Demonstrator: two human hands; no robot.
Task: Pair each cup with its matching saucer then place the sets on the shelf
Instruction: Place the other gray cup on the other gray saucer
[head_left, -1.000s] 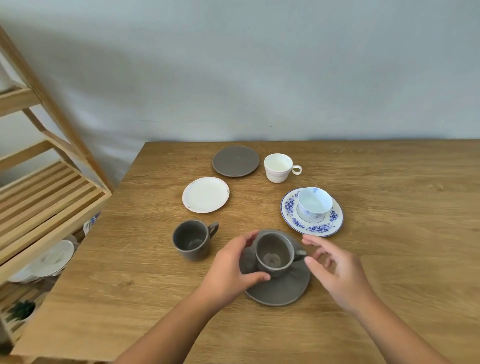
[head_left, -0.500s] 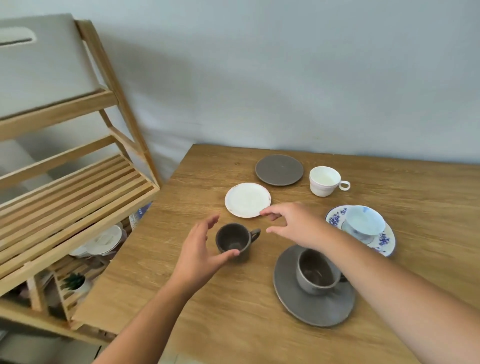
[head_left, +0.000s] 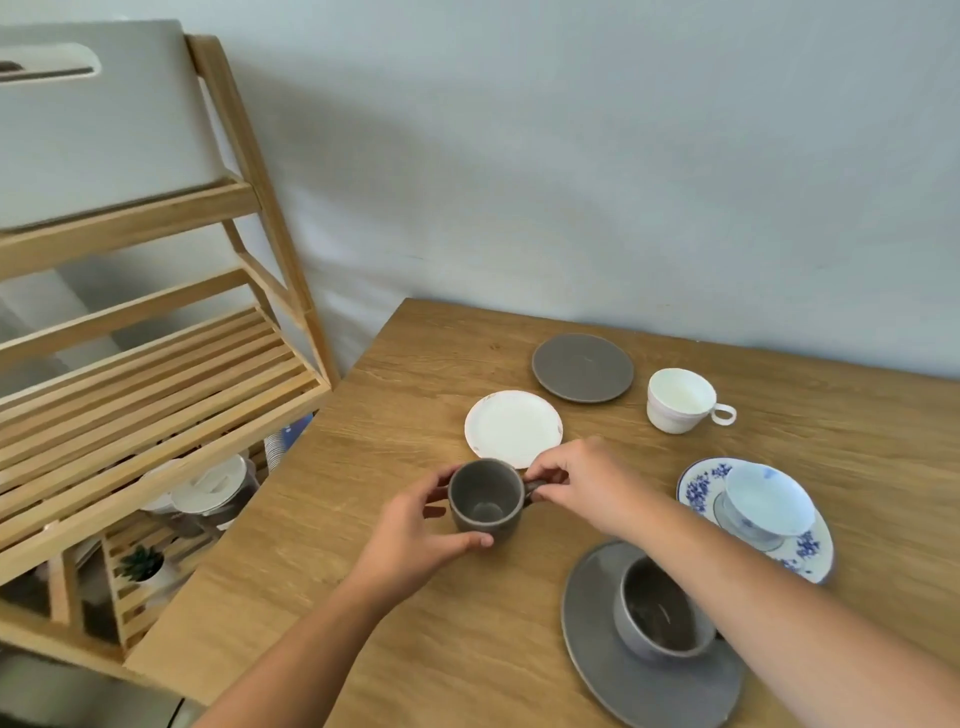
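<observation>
A small dark grey cup (head_left: 485, 499) stands on the wooden table (head_left: 415, 649). My left hand (head_left: 415, 540) wraps its left side and my right hand (head_left: 587, 486) pinches its handle. Behind it lie a white saucer (head_left: 511, 428) and a small dark grey saucer (head_left: 583, 368). A white cup (head_left: 680, 400) stands to the right of that saucer. A larger grey cup (head_left: 660, 613) sits on a large grey saucer (head_left: 623, 691) at the front right. A blue-flowered cup (head_left: 766, 501) rests on its blue-flowered saucer (head_left: 701, 488). The wooden shelf (head_left: 156, 395) stands at the left.
A grey box (head_left: 104, 130) sits on the shelf's top tier. Lower tiers hold white dishes (head_left: 213, 488) and a small potted plant (head_left: 140, 564). A pale wall runs behind the table. The slatted middle tier has nothing on it.
Both hands left the large grey cup on its saucer, moved left and closed on the small dark grey cup. The view swung left toward the shelf.
</observation>
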